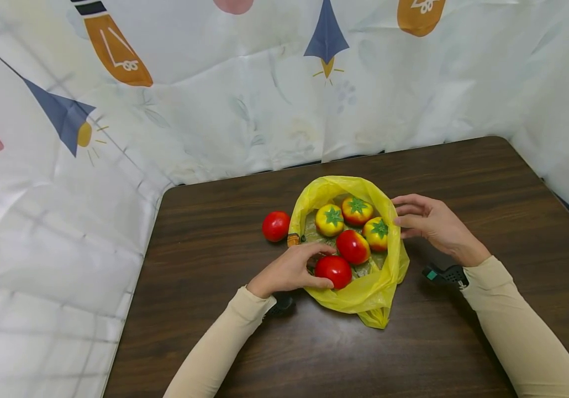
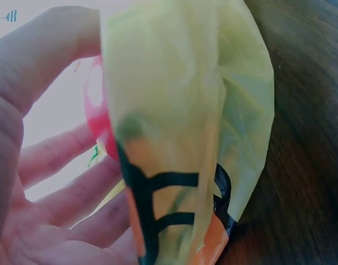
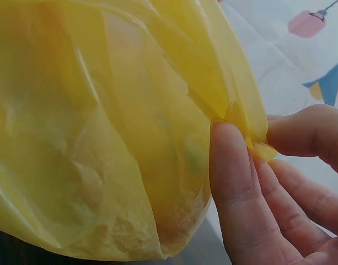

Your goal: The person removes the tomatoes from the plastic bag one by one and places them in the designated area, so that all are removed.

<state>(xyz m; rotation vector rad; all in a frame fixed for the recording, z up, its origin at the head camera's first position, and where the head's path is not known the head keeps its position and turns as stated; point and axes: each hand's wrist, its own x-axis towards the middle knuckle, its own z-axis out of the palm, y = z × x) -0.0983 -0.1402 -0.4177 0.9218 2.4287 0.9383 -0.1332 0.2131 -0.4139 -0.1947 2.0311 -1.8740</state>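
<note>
**Left hand inside the yellow bag, right hand at its rim**

Closest to me are two cream sleeves, the left one and the right one, each with a black wrist device at its cuff. The left hand reaches over the bag's near-left rim and holds a glossy red tomato, the thumb on its near side and the fingers curved around the far side. The bag's wall, with its black and orange print, hangs outside that hand. Across the opening, the right hand pinches a fold of the yellow plastic between thumb and fingers.

Just beyond the held tomato, inside the bag, sits a red-and-yellow tomato. Behind it are three more with green star tops: one at the right, one at the left and one farthest back. Outside, just left of the bag, a loose red tomato rests on the dark wooden table. Past the table's far edge hangs a white cloth printed with blue rockets and orange bulbs.
</note>
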